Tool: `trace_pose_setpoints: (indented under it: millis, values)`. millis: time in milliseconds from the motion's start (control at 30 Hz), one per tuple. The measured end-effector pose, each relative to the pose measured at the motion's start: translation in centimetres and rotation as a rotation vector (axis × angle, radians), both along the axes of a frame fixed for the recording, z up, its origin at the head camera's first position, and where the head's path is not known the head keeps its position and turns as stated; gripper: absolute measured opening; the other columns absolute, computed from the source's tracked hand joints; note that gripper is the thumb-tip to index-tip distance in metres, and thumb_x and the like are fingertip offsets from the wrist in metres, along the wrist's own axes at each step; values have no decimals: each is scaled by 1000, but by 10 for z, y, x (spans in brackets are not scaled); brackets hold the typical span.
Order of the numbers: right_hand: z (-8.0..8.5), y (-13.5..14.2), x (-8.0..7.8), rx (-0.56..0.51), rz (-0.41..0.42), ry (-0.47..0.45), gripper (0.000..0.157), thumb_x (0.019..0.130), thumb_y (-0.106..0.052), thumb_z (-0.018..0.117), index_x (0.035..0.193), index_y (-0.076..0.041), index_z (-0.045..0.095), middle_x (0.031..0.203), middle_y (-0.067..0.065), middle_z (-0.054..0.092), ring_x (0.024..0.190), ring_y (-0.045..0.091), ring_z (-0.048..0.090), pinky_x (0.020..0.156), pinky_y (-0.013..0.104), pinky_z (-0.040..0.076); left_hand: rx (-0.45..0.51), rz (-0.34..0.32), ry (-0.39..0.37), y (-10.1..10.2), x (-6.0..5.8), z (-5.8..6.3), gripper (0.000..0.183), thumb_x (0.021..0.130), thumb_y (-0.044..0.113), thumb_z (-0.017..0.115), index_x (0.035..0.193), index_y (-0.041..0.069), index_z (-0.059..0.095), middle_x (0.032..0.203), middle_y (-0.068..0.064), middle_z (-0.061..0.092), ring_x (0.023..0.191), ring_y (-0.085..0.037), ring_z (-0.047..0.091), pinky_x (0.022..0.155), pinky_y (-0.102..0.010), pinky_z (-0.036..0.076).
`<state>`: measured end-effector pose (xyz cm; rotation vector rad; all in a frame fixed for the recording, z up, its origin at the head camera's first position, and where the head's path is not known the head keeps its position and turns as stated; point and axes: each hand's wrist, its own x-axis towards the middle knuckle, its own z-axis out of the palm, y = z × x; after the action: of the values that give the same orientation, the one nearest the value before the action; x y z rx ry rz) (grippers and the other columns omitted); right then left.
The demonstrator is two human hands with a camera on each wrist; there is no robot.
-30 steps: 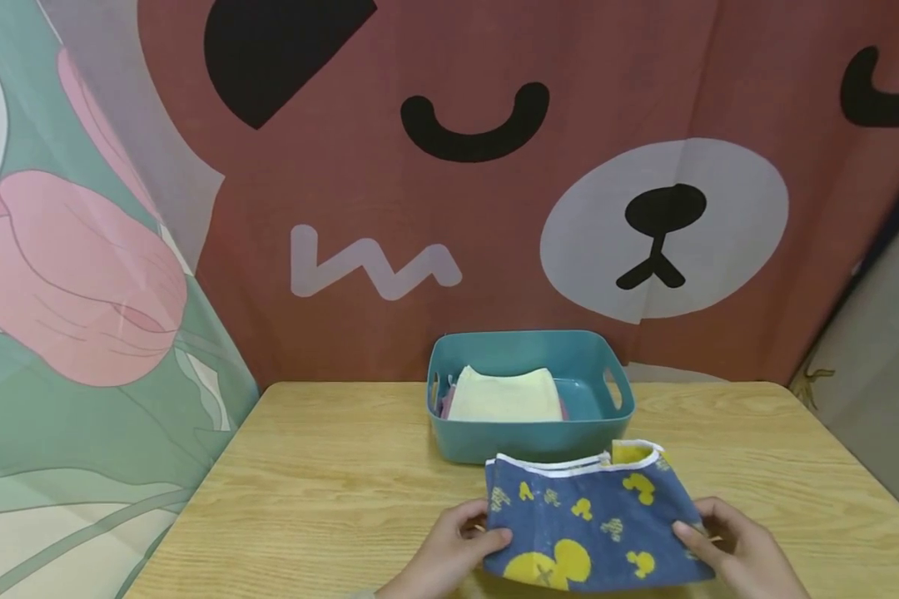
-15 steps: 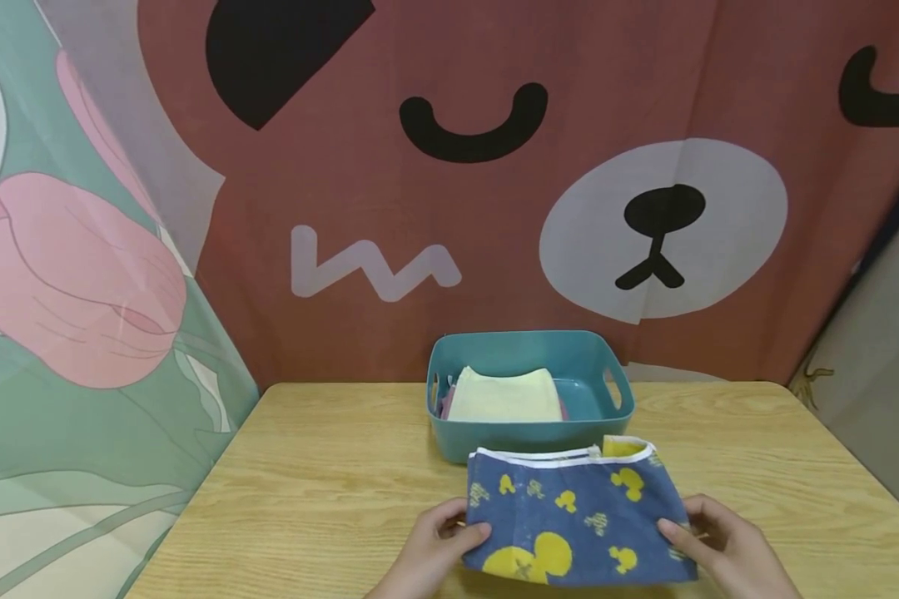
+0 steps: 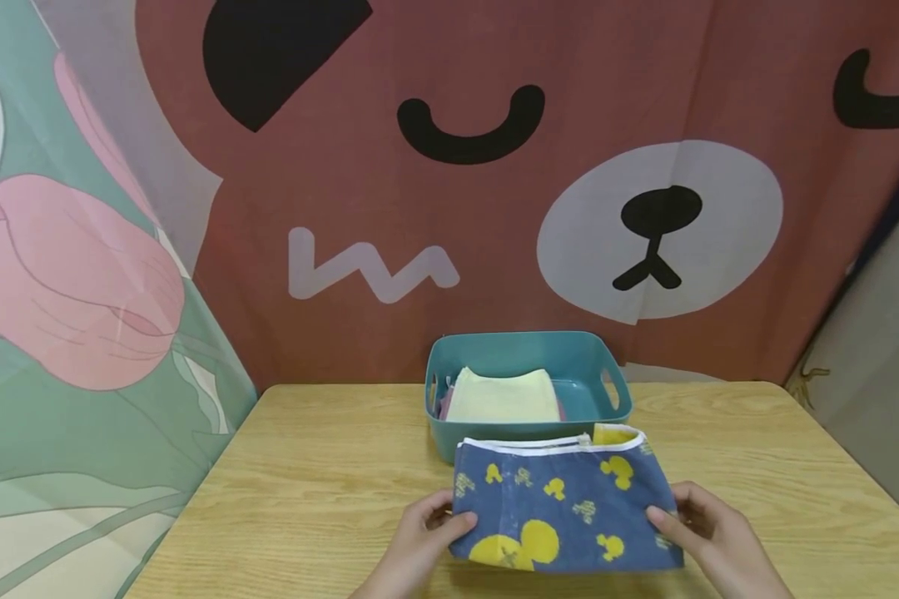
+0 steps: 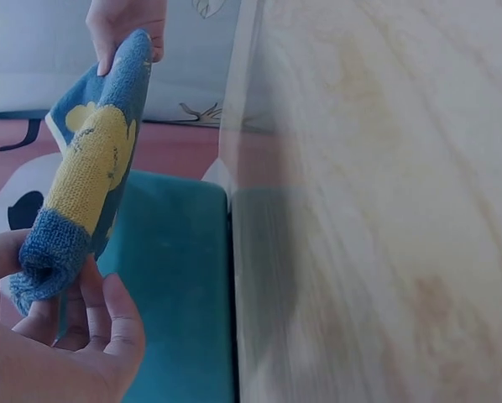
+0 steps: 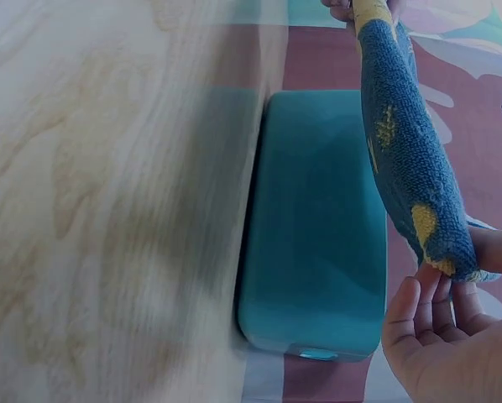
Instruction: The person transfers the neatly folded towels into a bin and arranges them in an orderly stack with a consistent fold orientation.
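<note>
A folded blue towel (image 3: 569, 507) with yellow mouse-head shapes and a white hem hangs between my hands in front of the bin. My left hand (image 3: 423, 532) pinches its left edge, thumb on the near face and fingers behind. At the right edge my right hand (image 3: 712, 532) grips it the same way. Both wrist views show the towel's thick folded bottom edge, raised off the table. Just beyond it, a teal plastic bin (image 3: 528, 441) holds a folded cream towel (image 3: 504, 398), with something pink showing beneath.
The bin stands near the back edge of the wooden table (image 3: 330, 482), against a brown curtain (image 3: 374, 341) printed with a bear. A floral curtain (image 3: 82, 433) hangs along the left side, and a grey surface (image 3: 876, 374) lies to the right.
Both hands have carried the folded towel left and a little forward toward the bin. Its top hem now overlaps the bin's front wall in the head view. The bin has stayed put.
</note>
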<state>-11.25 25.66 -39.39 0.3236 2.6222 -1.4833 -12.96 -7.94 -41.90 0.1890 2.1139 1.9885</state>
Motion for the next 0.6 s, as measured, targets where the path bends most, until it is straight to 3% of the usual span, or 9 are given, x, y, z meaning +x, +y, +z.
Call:
trace_pose_setpoints:
  millis: [267,600]
  values:
    - [4,0,-1,-56,-9,15,42,98,-34,63,121,1,57,102,4,64,90,16,60,75,32,52,20,2,48,1,-2,7,36,93,14,67,121,-8,63,100,-6,68,87,-16,61,74,-23,52]
    - [14,1,-6,-31,-15,17,58,96,-46,63,128,1,55,106,5,64,91,14,61,73,29,51,0,20,72,2,-7,17,38,94,18,68,124,-5,63,109,-9,67,92,-17,60,75,-25,53]
